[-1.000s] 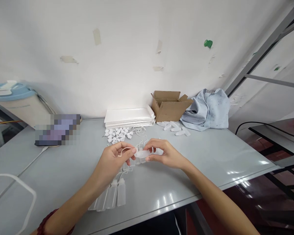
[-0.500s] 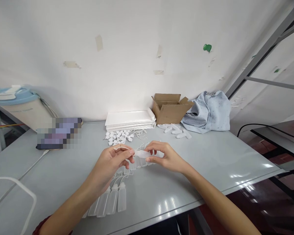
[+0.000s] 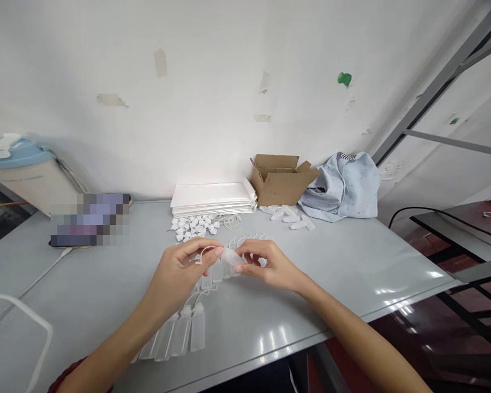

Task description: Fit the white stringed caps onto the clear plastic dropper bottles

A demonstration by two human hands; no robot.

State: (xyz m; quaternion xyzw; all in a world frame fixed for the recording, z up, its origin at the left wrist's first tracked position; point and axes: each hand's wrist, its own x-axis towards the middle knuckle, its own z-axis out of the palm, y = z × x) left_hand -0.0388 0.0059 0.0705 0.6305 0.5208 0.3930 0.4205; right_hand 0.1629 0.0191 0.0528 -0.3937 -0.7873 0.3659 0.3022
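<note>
Grey tabletop (image 3: 294, 319) beneath: right fingers (image 3: 251, 269) pinch a translucent bottle (image 3: 231, 258), left fingers (image 3: 213, 254) apparently its neck.

The left hand (image 3: 178, 267) faces the right hand (image 3: 271, 264), both pinching.

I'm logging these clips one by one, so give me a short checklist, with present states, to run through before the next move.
1. Right hand grips the translucent bottle: ok, between thumb and fingers.
2. Left hand pinches the white strap at the bottle's end: ok.
3. Strap piece fully seated on the bottle: cannot tell, the fingertips cover the join.
4. Near row of bottles wholly visible: not ok, the left forearm covers part.
5. Small white pieces present: ok, heaped in front of the white stack.
</note>
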